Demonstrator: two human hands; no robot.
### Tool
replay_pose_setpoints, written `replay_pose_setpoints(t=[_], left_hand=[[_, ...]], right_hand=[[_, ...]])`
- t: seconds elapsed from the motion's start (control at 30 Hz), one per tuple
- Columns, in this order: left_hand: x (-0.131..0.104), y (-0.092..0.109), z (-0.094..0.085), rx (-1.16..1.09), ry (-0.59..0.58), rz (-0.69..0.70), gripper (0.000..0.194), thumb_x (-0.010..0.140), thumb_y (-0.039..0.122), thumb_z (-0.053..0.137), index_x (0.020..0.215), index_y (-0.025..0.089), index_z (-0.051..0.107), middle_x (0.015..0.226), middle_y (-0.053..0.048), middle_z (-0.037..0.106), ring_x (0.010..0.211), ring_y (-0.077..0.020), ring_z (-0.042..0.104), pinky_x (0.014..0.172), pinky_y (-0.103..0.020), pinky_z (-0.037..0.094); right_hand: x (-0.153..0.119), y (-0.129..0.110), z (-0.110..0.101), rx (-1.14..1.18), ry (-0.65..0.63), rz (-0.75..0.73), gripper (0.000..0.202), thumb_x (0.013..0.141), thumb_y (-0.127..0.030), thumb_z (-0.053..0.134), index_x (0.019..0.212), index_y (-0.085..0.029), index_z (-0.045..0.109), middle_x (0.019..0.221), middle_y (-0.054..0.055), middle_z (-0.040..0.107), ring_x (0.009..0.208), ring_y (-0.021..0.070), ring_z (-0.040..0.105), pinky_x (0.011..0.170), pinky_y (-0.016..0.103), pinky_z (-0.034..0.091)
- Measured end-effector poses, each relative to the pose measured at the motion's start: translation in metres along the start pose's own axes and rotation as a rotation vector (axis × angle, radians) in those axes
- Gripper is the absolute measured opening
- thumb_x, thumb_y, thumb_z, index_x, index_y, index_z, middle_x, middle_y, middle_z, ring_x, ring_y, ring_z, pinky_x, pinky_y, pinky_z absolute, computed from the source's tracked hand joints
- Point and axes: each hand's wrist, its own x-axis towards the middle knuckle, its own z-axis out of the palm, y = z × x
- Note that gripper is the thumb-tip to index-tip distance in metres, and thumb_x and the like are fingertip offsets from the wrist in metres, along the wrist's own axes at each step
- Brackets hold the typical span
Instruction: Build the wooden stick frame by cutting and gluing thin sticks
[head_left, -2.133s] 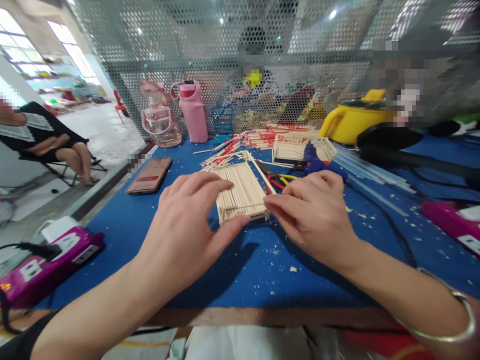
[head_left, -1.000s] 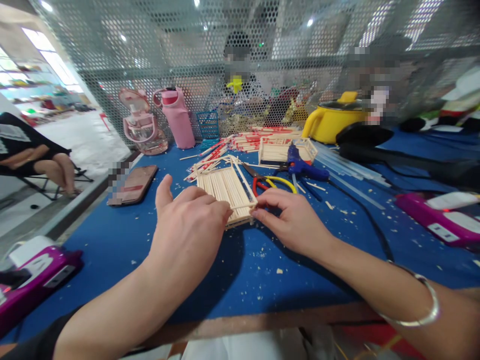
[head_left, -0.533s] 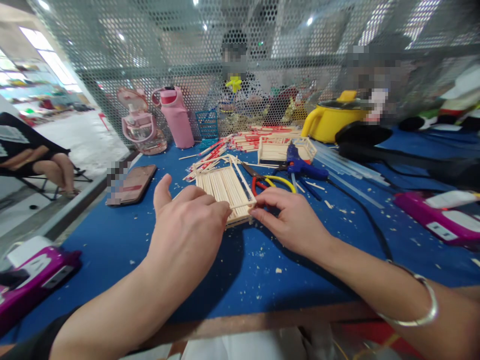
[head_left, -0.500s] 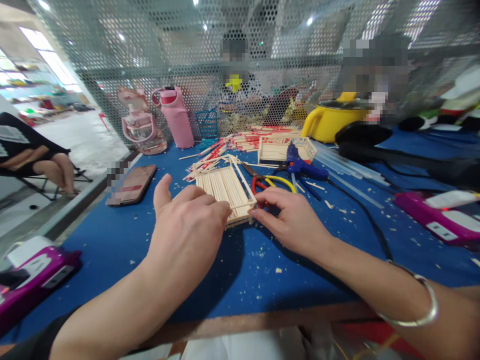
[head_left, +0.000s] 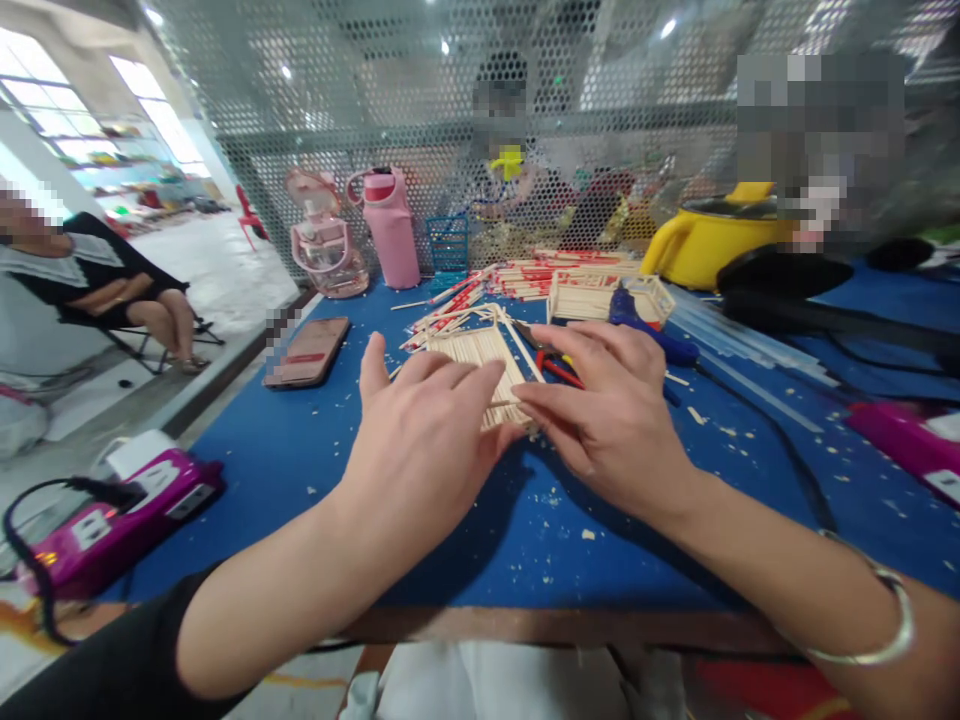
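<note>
A small box-like frame of pale wooden sticks (head_left: pixel 472 348), with a slatted floor and raised rails, sits in front of me on the blue tabletop. My left hand (head_left: pixel 424 430) covers its near left part, index finger and thumb closed around the near edge, little finger lifted. At the near right corner, my right hand (head_left: pixel 619 420) has its thumb and fingertips closed on the frame. Red-and-yellow-handled pliers (head_left: pixel 555 368) lie partly hidden behind my right fingers. A blue glue gun (head_left: pixel 652 330) rests beyond that hand, beside a second stick frame (head_left: pixel 581 300).
Red-printed stick bundles (head_left: pixel 517 280) lie at the back before a perforated metal screen (head_left: pixel 360 100). A phone (head_left: pixel 307 352), pink bottle (head_left: pixel 391 235), clear bottle (head_left: pixel 330 255), yellow pot (head_left: pixel 697 245), glue sticks (head_left: pixel 757 345) and purple power strip (head_left: pixel 127 510) surround the work. A person sits at left.
The view has swung left, so things appear further right. My right hand has shifted over the pliers, its fingers bunched higher at the frame's corner. My left thumb now shows at the near edge.
</note>
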Motion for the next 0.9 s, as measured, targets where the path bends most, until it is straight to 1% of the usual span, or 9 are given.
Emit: replay_pose_setpoints(t=[0.07,0.1,0.13,0.17,0.23,0.3,0.37,0.53,0.9], left_hand=[[-0.008,-0.007,-0.007,-0.052,0.053,-0.068,0.051,0.078,0.045,0.066,0.122,0.024,0.055,0.117,-0.009,0.066,0.113,-0.0314,0.054,0.107,-0.060,0.025],[-0.013,-0.013,-0.010,-0.074,0.076,-0.113,0.058,0.074,0.048,0.068,0.124,0.023,0.052,0.119,-0.010,0.064,0.114,-0.0315,0.054,0.104,-0.056,0.031],[-0.019,-0.019,-0.011,-0.097,0.084,-0.164,0.060,0.072,0.050,0.069,0.122,0.022,0.053,0.118,-0.010,0.064,0.112,-0.0308,0.055,0.100,-0.052,0.037],[-0.025,-0.025,-0.010,-0.127,0.077,-0.214,0.058,0.071,0.051,0.070,0.118,0.020,0.055,0.113,-0.010,0.065,0.108,-0.0293,0.058,0.095,-0.048,0.043],[-0.035,-0.035,-0.004,-0.214,0.009,-0.299,0.049,0.072,0.050,0.070,0.108,0.018,0.059,0.101,-0.008,0.067,0.096,-0.0255,0.062,0.084,-0.040,0.049],[-0.040,-0.041,0.006,-0.324,-0.073,-0.349,0.038,0.074,0.046,0.069,0.100,0.018,0.062,0.093,-0.005,0.069,0.088,-0.0222,0.064,0.078,-0.036,0.050],[-0.041,-0.042,0.015,-0.420,-0.105,-0.373,0.029,0.077,0.042,0.068,0.095,0.019,0.065,0.089,-0.004,0.070,0.083,-0.0198,0.064,0.075,-0.033,0.050],[-0.036,-0.036,0.026,-0.546,-0.086,-0.385,0.015,0.081,0.034,0.063,0.087,0.021,0.069,0.083,-0.002,0.072,0.075,-0.0169,0.065,0.069,-0.029,0.050],[-0.037,-0.035,0.028,-0.570,-0.060,-0.386,0.013,0.082,0.032,0.063,0.082,0.022,0.071,0.081,-0.001,0.074,0.071,-0.0162,0.066,0.067,-0.028,0.050]], right_hand=[[0.000,0.002,0.002,0.035,-0.005,0.022,0.014,0.085,-0.028,0.061,0.089,-0.026,0.075,0.125,0.008,0.061,0.115,0.0310,0.048,0.095,0.054,0.035],[0.001,0.003,0.002,0.052,-0.005,0.030,0.015,0.085,-0.028,0.061,0.089,-0.026,0.075,0.124,0.008,0.062,0.114,0.0311,0.049,0.094,0.054,0.036],[0.001,0.003,0.003,0.069,-0.004,0.037,0.015,0.085,-0.029,0.061,0.089,-0.026,0.075,0.122,0.008,0.062,0.113,0.0312,0.050,0.093,0.054,0.036],[0.001,0.004,0.004,0.084,-0.001,0.041,0.016,0.085,-0.029,0.061,0.089,-0.026,0.076,0.121,0.008,0.063,0.112,0.0310,0.050,0.093,0.054,0.037],[0.001,0.005,0.005,0.108,0.008,0.043,0.016,0.086,-0.030,0.060,0.089,-0.026,0.076,0.120,0.008,0.063,0.111,0.0307,0.051,0.092,0.053,0.038],[0.001,0.005,0.005,0.118,0.022,0.044,0.016,0.085,-0.030,0.061,0.088,-0.026,0.076,0.120,0.008,0.063,0.111,0.0308,0.052,0.092,0.053,0.038],[0.001,0.006,0.005,0.121,0.028,0.046,0.015,0.085,-0.030,0.062,0.087,-0.026,0.076,0.120,0.008,0.063,0.112,0.0311,0.052,0.092,0.054,0.038],[0.000,0.008,0.004,0.111,0.030,0.039,0.015,0.084,-0.031,0.063,0.088,-0.027,0.076,0.120,0.007,0.063,0.111,0.0322,0.052,0.093,0.055,0.037],[0.001,0.008,0.003,0.085,0.002,0.013,0.014,0.084,-0.032,0.062,0.086,-0.029,0.076,0.122,0.005,0.062,0.112,0.0351,0.050,0.093,0.059,0.035]])
